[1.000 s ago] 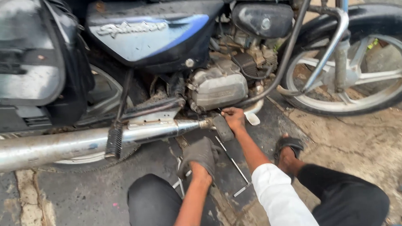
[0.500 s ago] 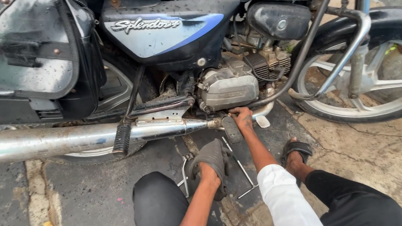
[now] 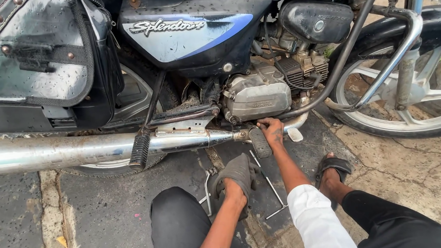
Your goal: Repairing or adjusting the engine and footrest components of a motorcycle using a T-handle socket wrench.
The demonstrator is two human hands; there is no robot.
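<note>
Two hands work low beside a parked motorcycle. The right hand (image 3: 271, 129) reaches forward under the engine casing (image 3: 256, 94), its grip curled against the underside just beside the black rubber footpeg (image 3: 260, 142); what the fingertips pinch there is hidden. The footpeg's long axis runs toward the person, sticking out from the bike, and it lies just left of that hand, which is the nearer one. The left hand (image 3: 233, 181) rests on the wet pavement (image 3: 99, 216), closed over a grey rag (image 3: 238, 171). A thin metal T-handled wrench (image 3: 269, 184) lies on the ground between the forearms, shaft pointing toward the footpeg.
</note>
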